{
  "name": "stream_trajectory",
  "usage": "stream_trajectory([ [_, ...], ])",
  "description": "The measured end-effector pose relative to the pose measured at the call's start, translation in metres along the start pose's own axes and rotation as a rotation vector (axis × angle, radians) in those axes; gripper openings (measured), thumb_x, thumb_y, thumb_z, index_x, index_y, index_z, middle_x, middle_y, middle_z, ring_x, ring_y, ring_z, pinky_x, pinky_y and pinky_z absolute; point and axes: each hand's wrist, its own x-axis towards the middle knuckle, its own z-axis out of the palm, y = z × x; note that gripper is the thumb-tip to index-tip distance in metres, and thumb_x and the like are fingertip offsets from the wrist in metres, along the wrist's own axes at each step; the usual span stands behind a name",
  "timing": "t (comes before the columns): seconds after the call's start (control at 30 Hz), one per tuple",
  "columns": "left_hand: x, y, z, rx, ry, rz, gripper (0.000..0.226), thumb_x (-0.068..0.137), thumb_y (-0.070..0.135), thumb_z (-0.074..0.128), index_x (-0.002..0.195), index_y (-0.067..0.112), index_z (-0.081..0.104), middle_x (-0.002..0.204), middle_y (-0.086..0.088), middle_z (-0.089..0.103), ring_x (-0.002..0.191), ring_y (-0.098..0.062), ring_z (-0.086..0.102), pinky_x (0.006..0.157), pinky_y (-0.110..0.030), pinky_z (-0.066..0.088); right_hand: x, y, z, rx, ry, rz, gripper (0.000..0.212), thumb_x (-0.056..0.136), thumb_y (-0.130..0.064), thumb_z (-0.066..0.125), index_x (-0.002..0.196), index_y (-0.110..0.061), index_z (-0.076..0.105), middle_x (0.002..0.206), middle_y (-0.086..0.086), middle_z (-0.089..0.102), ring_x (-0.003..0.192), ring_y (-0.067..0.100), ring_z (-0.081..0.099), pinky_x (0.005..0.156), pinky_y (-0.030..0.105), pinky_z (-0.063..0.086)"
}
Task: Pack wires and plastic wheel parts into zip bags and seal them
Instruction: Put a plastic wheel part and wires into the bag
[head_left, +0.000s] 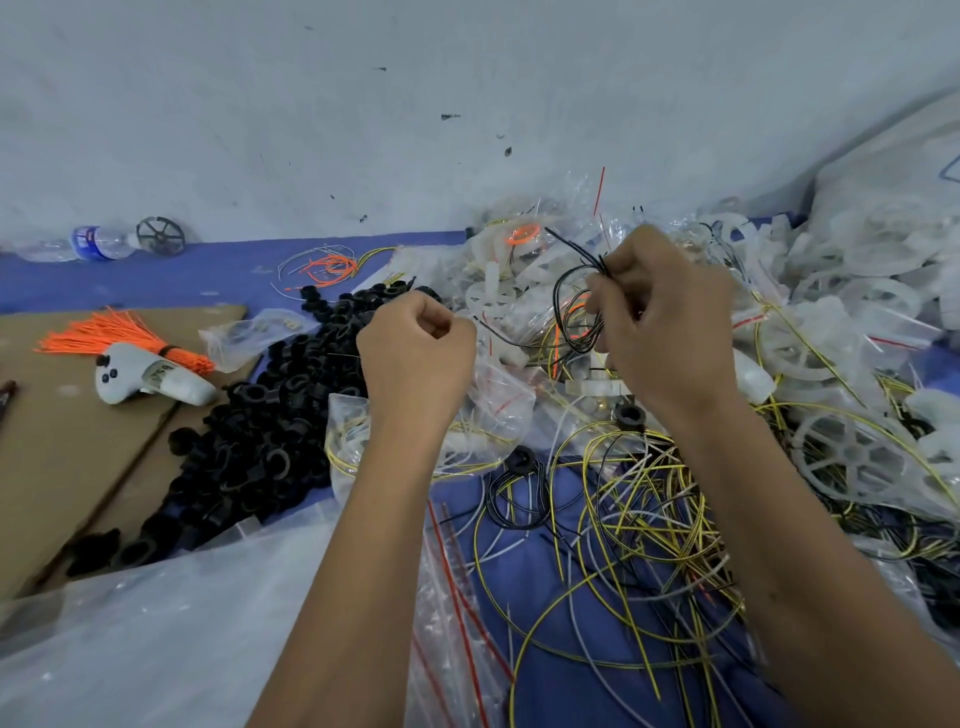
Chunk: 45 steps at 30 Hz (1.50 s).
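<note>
Translucent wheel heap: white plastic wheel parts (852, 291) piled loose from 1 to 3 o'clock, with no bag around most of them, so much packing looks left.
Black rings: a long drift of black plastic rings (260, 431) running from centre down to 8 o'clock, all unbagged.
Loose wires: yellow, white and black wires (644, 519) tangled on the blue cloth (156, 275) at 5 o'clock, still to be sorted.
Empty zip bags: flat red-striped bags (457, 613) at 6 o'clock, waiting to be filled.
Filled bags: clear bags (483, 415) holding wire and parts at centre and toward 12 o'clock; whether each is sealed I cannot tell.
Right hand: right hand (670, 332) just right of centre, fingers curled round a small coil of black wires (576, 306).
Left hand: left hand (415, 353) at centre, fingers curled in a fist, perhaps pinching one thin strand; too fine to be sure.
Judgement: early to midway, one bundle being gathered.
</note>
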Motion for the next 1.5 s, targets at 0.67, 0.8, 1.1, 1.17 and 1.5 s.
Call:
stream_trajectory([
  [0.67, -0.001, 0.0, 0.003, 0.023, 0.078, 0.052, 0.013, 0.084, 0.016, 0.067, 0.071, 0.017, 0.067, 0.06, 0.007, 0.062, 0.056, 0.0, 0.056, 0.055, -0.007, 0.038, 0.001, 0.011, -0.01, 0.401, -0.235, 0.385, 0.018, 0.094, -0.008, 0.066, 0.081, -0.011, 0.053, 0.068, 0.011, 0.072, 0.039, 0.021, 0.052, 0.039, 0.023, 0.038],
  [0.8, -0.002, 0.0, 0.004, 0.027, 0.071, 0.059, 0.012, 0.084, 0.016, 0.067, 0.072, 0.017, 0.067, 0.061, 0.006, 0.063, 0.056, -0.001, 0.056, 0.056, -0.009, 0.04, 0.004, 0.011, -0.021, 0.419, -0.246, 0.403, 0.017, 0.095, -0.007, 0.066, 0.084, -0.004, 0.054, 0.068, 0.012, 0.072, 0.04, 0.021, 0.05, 0.038, 0.021, 0.036],
  [1.1, -0.006, 0.011, 0.004, -0.04, -0.087, 0.117, 0.012, 0.083, 0.012, 0.068, 0.072, 0.014, 0.067, 0.063, -0.008, 0.066, 0.061, -0.028, 0.064, 0.062, -0.033, 0.052, 0.003, 0.004, -0.009, 0.4, -0.106, 0.435, 0.015, 0.094, -0.007, 0.065, 0.084, -0.006, 0.054, 0.067, 0.012, 0.072, 0.042, 0.025, 0.061, 0.039, 0.027, 0.044],
  [1.17, -0.007, 0.014, 0.005, -0.058, -0.116, 0.14, 0.012, 0.083, 0.011, 0.069, 0.071, 0.013, 0.067, 0.063, -0.009, 0.065, 0.062, -0.033, 0.063, 0.064, -0.039, 0.053, -0.002, -0.002, 0.003, 0.391, -0.04, 0.451, 0.016, 0.094, -0.006, 0.064, 0.083, -0.01, 0.053, 0.065, 0.01, 0.072, 0.043, 0.027, 0.064, 0.038, 0.031, 0.048],
  [1.5, -0.007, 0.012, 0.009, -0.124, -0.038, 0.092, 0.013, 0.083, 0.014, 0.069, 0.071, 0.015, 0.067, 0.061, -0.006, 0.065, 0.058, -0.03, 0.063, 0.063, -0.045, 0.057, -0.026, -0.024, 0.049, 0.344, 0.037, 0.541, 0.015, 0.092, -0.012, 0.067, 0.083, -0.011, 0.054, 0.07, 0.01, 0.072, 0.06, 0.028, 0.072, 0.06, 0.048, 0.06],
])
